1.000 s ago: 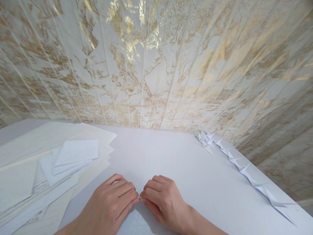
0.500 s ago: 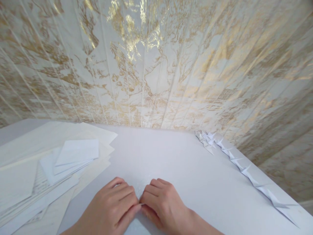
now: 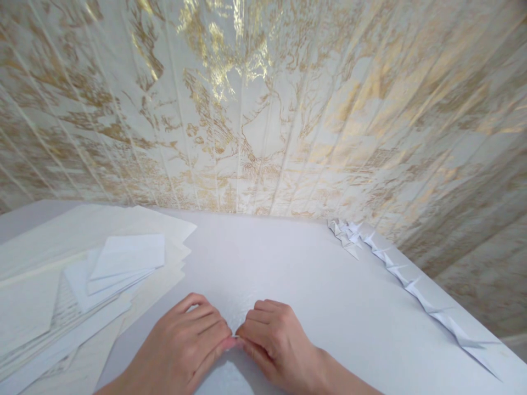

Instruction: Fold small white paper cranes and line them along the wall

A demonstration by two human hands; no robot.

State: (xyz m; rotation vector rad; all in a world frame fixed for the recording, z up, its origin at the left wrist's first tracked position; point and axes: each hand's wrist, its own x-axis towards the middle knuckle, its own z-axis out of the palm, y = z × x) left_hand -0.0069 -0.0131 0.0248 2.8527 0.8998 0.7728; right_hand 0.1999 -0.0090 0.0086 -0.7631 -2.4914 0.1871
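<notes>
My left hand and my right hand meet low in the middle of the head view, above the white table. Both are closed, with thumbs and fingertips pinched together. Between the fingertips shows a thin edge of white paper; the rest of it is hidden by my fingers.
Paper sheets lie spread on the left, with a stack of smaller white pieces on top. Several folded white paper shapes line the right edge. Behind the table hangs a gold-patterned curtain.
Both hands keep their pinch on the paper, with the fingertips slightly higher and the thumbs shifted a little. The papers and folded shapes have not been moved.
</notes>
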